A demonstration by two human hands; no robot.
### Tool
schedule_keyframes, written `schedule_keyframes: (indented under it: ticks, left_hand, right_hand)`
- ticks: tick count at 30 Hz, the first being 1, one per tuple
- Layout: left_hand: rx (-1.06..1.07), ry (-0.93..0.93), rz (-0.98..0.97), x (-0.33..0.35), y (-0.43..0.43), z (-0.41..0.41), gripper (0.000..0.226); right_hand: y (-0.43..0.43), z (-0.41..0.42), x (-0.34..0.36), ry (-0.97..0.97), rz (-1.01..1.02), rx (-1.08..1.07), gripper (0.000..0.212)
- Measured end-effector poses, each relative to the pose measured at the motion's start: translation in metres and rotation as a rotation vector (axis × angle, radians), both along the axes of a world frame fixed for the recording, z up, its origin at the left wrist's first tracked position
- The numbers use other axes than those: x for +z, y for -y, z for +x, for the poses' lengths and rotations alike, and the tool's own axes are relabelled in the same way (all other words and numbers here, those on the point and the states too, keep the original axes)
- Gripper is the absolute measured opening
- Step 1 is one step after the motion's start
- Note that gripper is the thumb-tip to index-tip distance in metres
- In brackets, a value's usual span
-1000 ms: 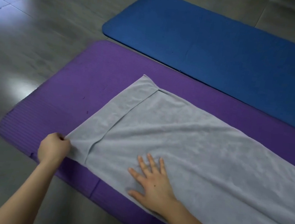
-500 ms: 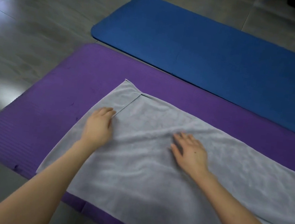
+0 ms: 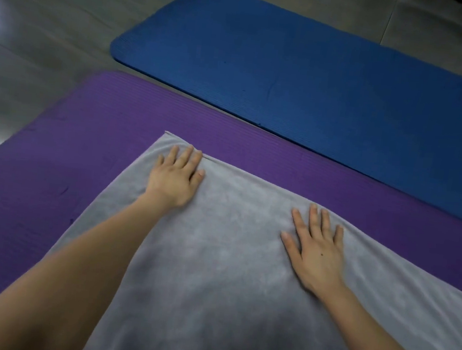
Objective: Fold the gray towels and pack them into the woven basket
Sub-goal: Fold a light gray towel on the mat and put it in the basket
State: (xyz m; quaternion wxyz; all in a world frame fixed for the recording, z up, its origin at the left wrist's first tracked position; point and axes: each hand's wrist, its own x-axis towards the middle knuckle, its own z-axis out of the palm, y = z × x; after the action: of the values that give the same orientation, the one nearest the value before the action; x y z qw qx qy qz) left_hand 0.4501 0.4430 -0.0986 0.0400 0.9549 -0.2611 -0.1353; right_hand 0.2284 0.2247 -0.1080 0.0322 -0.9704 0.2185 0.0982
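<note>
A gray towel [image 3: 230, 275] lies spread flat on a purple mat [image 3: 61, 161], reaching past the lower and right edges of the view. My left hand [image 3: 176, 177] presses flat on the towel near its far left corner, fingers straight, fingertips at the far edge. My right hand [image 3: 314, 250] lies flat on the towel farther right, fingers spread, close to the same far edge. Neither hand grips the cloth. The woven basket is not in view.
A blue mat [image 3: 307, 80] lies beyond the purple one, side by side with it. Gray tiled floor [image 3: 39, 23] surrounds both mats on the left and at the back. A dark object sits at the top right corner.
My left hand let go of the towel's near corner and slid across to its far left corner. My right hand moved forward to the far edge. The view has closed in on the towel.
</note>
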Motion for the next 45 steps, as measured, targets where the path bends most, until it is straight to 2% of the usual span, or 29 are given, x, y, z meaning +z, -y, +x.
schedule_keyframes:
  ticks: [4,8,11,13,15,18,23,25,27,29,31,33,36,39,41,43,45]
  left_hand:
    - [0.146,-0.055,0.018,0.006,0.021,0.023,0.056]
    - [0.161,-0.122,0.056,0.012,0.03,0.026,0.057]
    - [0.146,0.031,-0.062,0.016,0.025,0.002,0.055]
    - [0.083,0.136,-0.149,0.015,0.025,-0.031,0.056]
    - [-0.018,0.11,-0.222,0.015,0.031,-0.073,0.064]
    - [-0.176,0.05,-0.218,0.01,0.049,-0.13,0.061]
    - [-0.423,-0.008,-0.172,0.022,0.095,-0.204,0.052]
    - [-0.524,-0.023,-0.118,0.033,0.113,-0.229,0.052]
    - [-0.601,-0.053,-0.118,0.047,0.133,-0.253,0.064]
    - [-0.701,-0.032,-0.083,0.057,0.151,-0.274,0.082]
    - [-0.815,0.0,-0.025,0.071,0.169,-0.288,0.089]
    - [-0.968,0.083,0.072,0.09,0.188,-0.297,0.088]
    - [-1.172,0.207,0.239,0.119,0.213,-0.314,0.059]
    - [-1.297,0.236,0.384,0.144,0.235,-0.33,0.052]
    - [-1.285,0.221,0.43,0.146,0.251,-0.339,0.051]
    - [-1.18,0.191,0.428,0.139,0.265,-0.348,0.052]
    - [-0.95,0.145,0.362,0.124,0.273,-0.356,0.052]
  right_hand:
    - [0.012,0.02,-0.003,-0.005,-0.023,0.05,0.078]
    - [0.015,0.022,0.003,-0.034,-0.016,0.08,0.074]
    - [0.01,0.012,0.01,-0.009,-0.036,0.045,0.074]
    - [0.002,-0.004,0.014,0.064,-0.042,-0.001,0.072]
    - [-0.006,-0.031,0.017,0.085,-0.055,0.029,0.065]
    - [0.001,-0.084,0.021,-0.059,-0.069,0.139,0.059]
    - [0.052,-0.189,0.061,-0.222,-0.093,0.242,0.065]
    - [0.074,-0.23,0.078,-0.215,-0.094,0.174,0.068]
    - [0.097,-0.265,0.089,-0.142,-0.101,0.078,0.069]
    - [0.117,-0.29,0.094,-0.018,-0.077,-0.081,0.06]
    - [0.138,-0.308,0.098,0.084,-0.032,-0.322,0.046]
    - [0.159,-0.323,0.098,0.167,0.054,-0.577,0.042]
    - [0.186,-0.34,0.087,0.192,0.116,-0.777,0.044]
    - [0.207,-0.353,0.072,0.077,0.072,-0.798,0.046]
    - [0.215,-0.354,0.067,-0.013,0.058,-0.767,0.044]
    - [0.216,-0.351,0.06,0.084,0.028,-0.673,0.026]
    - [0.204,-0.35,0.056,0.175,-0.054,-0.524,0.003]
